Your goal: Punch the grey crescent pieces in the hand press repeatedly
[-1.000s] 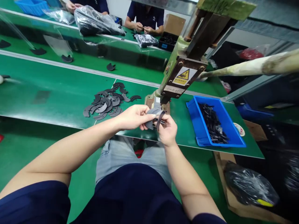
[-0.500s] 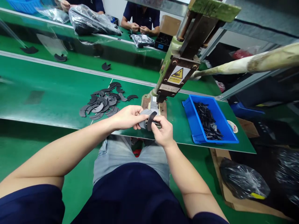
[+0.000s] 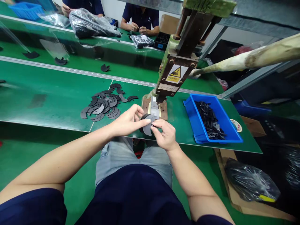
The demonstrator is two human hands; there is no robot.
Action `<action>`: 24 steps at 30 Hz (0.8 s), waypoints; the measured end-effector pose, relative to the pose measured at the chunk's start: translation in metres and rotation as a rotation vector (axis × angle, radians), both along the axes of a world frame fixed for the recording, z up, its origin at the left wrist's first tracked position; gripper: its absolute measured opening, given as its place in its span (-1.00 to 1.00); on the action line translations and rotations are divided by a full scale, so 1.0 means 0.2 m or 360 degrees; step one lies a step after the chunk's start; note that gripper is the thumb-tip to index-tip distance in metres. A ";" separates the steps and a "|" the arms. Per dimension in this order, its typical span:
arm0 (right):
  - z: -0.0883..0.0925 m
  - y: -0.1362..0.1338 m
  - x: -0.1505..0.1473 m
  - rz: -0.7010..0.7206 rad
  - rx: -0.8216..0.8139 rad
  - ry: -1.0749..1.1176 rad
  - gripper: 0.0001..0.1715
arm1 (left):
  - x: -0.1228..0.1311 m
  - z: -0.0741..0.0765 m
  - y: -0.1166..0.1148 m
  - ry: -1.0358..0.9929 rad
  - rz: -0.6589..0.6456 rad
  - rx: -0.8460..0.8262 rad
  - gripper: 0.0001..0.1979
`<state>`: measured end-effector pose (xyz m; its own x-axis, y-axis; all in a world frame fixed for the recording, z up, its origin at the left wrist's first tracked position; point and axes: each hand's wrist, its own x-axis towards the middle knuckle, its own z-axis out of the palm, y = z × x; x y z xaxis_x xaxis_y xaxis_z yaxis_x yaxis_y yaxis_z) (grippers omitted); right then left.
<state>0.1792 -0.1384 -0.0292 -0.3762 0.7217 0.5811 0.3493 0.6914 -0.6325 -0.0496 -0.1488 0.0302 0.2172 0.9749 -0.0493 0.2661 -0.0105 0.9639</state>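
Several dark curved pieces (image 3: 147, 128) are held together between my hands, in front of the base of a green hand press (image 3: 173, 72). My left hand (image 3: 131, 120) grips them from the left, its thumb on the top face. At their right edge, my right hand (image 3: 164, 132) pinches a small black part (image 3: 155, 126), mostly hidden by the fingers. A pile of similar curved pieces (image 3: 103, 104) lies on the green table (image 3: 58, 93) to the left. To the right stands a blue bin (image 3: 197, 125) holding small black parts (image 3: 209, 122).
Behind the table runs a green conveyor (image 3: 82, 62) with a few curved pieces on it. Two people work beyond it, near plastic bags (image 3: 93, 23). A pale lever (image 3: 246, 59) extends right from the press. A tape roll (image 3: 236, 125) lies by the bin.
The curved pieces between my hands have turned, so a grey face now shows toward the right with darker pieces at the left. The view has shifted slightly.
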 end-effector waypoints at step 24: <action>0.11 -0.11 1.00 -0.0924 -0.0010 -0.0246 -0.76 | -0.17 -0.26 0.98 -0.0096 0.0843 -0.0194 -0.88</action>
